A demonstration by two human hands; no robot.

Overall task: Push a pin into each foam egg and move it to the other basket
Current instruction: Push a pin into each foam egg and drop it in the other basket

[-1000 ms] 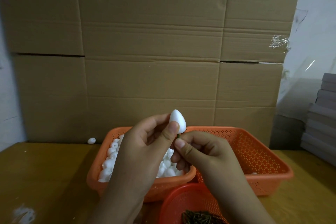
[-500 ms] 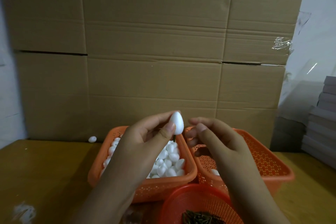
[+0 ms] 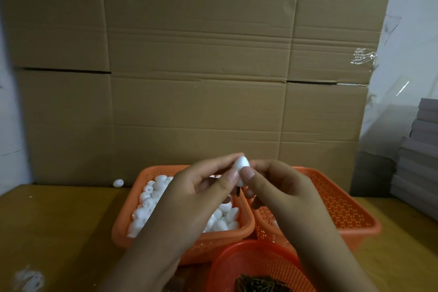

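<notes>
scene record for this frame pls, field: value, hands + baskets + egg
left hand: holds the foam egg, thumb on its left side
right hand: thumb on the egg's right side
foam egg: held above the baskets, dark pin protruding below
left basket: orange, many white eggs
right basket: orange, nearly empty
pin basket: red, round, nearest, dark pins inside
stray egg: on table, left of baskets

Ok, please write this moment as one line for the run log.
step: egg handover | left hand: holds foam egg | right hand: pinches same egg | pin: sticks out below | right basket: nearly empty
</notes>
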